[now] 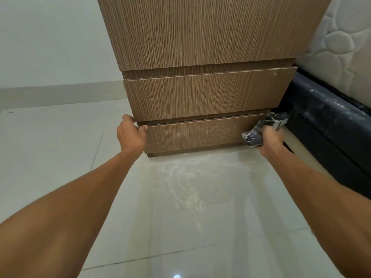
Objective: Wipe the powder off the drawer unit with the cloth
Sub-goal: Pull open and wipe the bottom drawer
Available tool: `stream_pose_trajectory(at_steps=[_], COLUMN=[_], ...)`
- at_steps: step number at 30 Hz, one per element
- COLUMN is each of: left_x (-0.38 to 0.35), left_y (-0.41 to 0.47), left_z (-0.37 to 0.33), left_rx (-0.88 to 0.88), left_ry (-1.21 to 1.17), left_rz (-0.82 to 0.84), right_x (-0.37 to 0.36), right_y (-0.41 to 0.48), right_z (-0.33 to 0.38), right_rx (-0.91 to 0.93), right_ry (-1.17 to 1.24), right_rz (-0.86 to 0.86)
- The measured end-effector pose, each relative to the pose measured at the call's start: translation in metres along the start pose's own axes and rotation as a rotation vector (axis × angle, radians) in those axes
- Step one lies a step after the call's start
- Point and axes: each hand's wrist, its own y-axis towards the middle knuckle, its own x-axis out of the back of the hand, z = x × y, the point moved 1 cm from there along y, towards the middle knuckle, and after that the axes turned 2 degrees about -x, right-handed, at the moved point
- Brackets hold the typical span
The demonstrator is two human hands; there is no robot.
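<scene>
Nearest me, the floor carries a pale smear of powder running up to the base of the unit. My left hand is hooked over the left top corner of the bottom drawer, fingers curled on its edge, holding nothing else. My right hand is closed round the cloth at the drawer's right end, just beside the dark bed frame.

The cloth is dark, bunched and already caked white. I judge it soft and light, so it will fold to the drawer lips and into the gaps between fronts. I would keep it wadded in the palm and turn a cleaner face outward, or it may only spread the powder.

A few specks show on the bottom front. Further up, white flecks sit at the right top corner of the upper drawer. The unit looks heavy and stiff enough to take firm wiping. Beyond it stands a mattress.
</scene>
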Motion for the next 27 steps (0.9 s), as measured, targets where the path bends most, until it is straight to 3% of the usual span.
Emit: stream_pose_trajectory(at_steps=[3, 7, 11, 27], left_x=[0.002, 0.003, 0.004, 0.022], left_y=[0.002, 0.003, 0.002, 0.023], left_z=[0.001, 0.001, 0.002, 0.013], left_rx=[-0.013, -0.035, -0.041, -0.03], left_ry=[0.008, 0.02, 0.006, -0.03], left_rz=[0.016, 0.04, 0.051, 0.192], right_x=[-0.024, -0.049, -0.082, -0.192], right_y=[0.02, 0.046, -0.027, -0.172], right_z=[-0.007, -0.03, -0.031, -0.103], right_rx=[0.029, -0.043, -0.022, -0.09], right_ry=[0.107, 0.165, 0.047, -0.223], right_rz=[0.127, 0.04, -0.026, 0.044])
